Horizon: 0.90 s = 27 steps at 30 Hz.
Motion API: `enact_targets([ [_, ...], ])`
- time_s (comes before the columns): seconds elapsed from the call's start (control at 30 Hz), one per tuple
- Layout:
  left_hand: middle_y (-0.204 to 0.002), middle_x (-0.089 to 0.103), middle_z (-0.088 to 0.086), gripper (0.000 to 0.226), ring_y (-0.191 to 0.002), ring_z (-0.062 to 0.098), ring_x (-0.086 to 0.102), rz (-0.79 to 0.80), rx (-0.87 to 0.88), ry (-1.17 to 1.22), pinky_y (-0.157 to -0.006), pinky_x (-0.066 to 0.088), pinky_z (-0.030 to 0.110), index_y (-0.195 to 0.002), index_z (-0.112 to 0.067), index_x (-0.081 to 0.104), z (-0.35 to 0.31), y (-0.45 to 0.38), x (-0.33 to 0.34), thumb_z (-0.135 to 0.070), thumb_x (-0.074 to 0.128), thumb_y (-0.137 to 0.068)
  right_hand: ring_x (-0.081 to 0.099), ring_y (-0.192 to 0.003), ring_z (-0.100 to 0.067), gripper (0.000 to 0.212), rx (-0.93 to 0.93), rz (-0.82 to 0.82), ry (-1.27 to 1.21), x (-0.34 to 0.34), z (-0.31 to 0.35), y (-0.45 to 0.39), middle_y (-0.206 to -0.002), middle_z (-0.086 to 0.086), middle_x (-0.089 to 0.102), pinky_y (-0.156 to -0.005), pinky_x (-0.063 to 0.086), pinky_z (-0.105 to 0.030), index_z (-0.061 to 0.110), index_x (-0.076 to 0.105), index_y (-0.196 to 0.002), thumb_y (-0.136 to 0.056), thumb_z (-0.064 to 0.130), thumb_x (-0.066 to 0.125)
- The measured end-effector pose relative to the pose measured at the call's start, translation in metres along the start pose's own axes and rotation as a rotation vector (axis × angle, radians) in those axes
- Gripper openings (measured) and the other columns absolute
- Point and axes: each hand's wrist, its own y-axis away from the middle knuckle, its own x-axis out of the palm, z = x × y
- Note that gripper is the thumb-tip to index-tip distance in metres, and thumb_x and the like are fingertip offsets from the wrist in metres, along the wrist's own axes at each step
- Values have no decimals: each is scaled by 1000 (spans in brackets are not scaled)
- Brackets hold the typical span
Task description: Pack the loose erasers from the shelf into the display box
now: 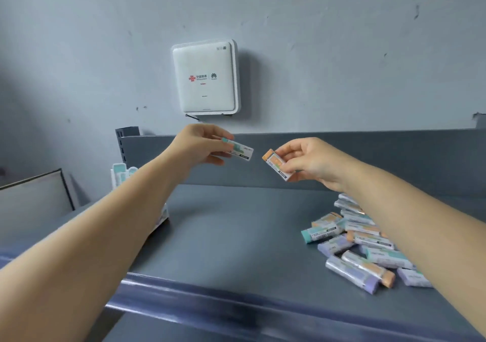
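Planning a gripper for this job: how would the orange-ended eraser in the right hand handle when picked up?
Probably light: the right hand pinches the orange-ended eraser with fingertips alone. Its flat, blocky shape should not roll. The glossy wrapper may be slightly slippery.

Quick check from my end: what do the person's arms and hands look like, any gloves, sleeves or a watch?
Both forearms are bare right to the frame edge, with no sleeves showing. The left hand and the right hand wear no gloves. No watch, ring or bracelet is visible on either.
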Motion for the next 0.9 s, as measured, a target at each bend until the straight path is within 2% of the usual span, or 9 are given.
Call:
enact_targets([
  [0.17,-76,70,3,13,-58,7,66,-11,8,-103,-57,55,23,-76,-15,66,22,4,-76,-2,68,-78,58,-71,-16,25,-37,-42,46,72,18,-29,-81,-3,63,-66,51,-25,7,66,-100,-80,-5,60],
  [0.27,-75,71,0,14,-56,2,63,-25,30,-156,-57,53,20,-75,-18,69,37,7,-113,-5,71,-75,58,-71,-13,24,-61,-75,58,108,30,-38,-81,-2,63,-64,50,-21,11,67,-97,-81,-4,59],
  [0.37,-78,73,4,13,-60,7,63,26,34,-165,-59,52,21,-76,-17,69,58,12,-151,-4,72,-74,59,-71,-9,25,-88,-109,40,149,41,-50,-81,1,65,-60,51,-15,18,67,-90,-82,-4,58],
  [0.47,-82,74,9,13,-65,13,63,61,18,-184,-60,52,21,-76,-16,69,78,16,-179,-5,74,-72,60,-70,-6,24,-97,-155,21,180,48,-56,-80,3,66,-60,51,-14,18,67,-90,-81,-3,59],
  [0.53,-81,74,7,13,-65,12,63,81,-10,-179,-59,51,21,-75,-15,70,90,16,-193,-6,76,-70,60,-68,-4,24,-94,-167,33,198,52,-58,-79,4,66,-58,51,-12,17,68,-90,-81,-3,60],
  [0.6,-69,73,-2,13,-57,5,62,81,-34,-181,-52,47,14,-73,-16,71,100,16,-202,-7,78,-68,60,-67,-5,23,-90,-158,53,214,54,-57,-78,2,67,-58,50,-12,17,68,-89,-80,-3,60],
  [0.7,-57,69,-9,13,-47,-4,57,90,-47,-210,-44,36,5,-74,-16,71,112,16,-210,-9,80,-66,60,-72,-12,23,-92,-150,109,233,55,-56,-81,-2,67,-67,51,-23,15,68,-90,-79,-4,60],
  [0.77,-63,72,-7,14,-53,-2,61,99,-49,-219,-44,35,4,-73,-16,71,120,17,-212,-9,80,-66,60,-74,-14,23,-94,-126,168,242,55,-55,-84,-6,68,-71,53,-29,15,69,-88,-78,-4,61],
  [0.9,-74,73,-2,16,-61,4,65,104,-9,-306,-53,45,11,-70,-18,68,133,21,-213,-11,81,-65,62,-67,-10,17,-110,-67,359,255,54,-55,-86,-5,71,-65,52,-18,15,69,-84,-76,1,67],
])
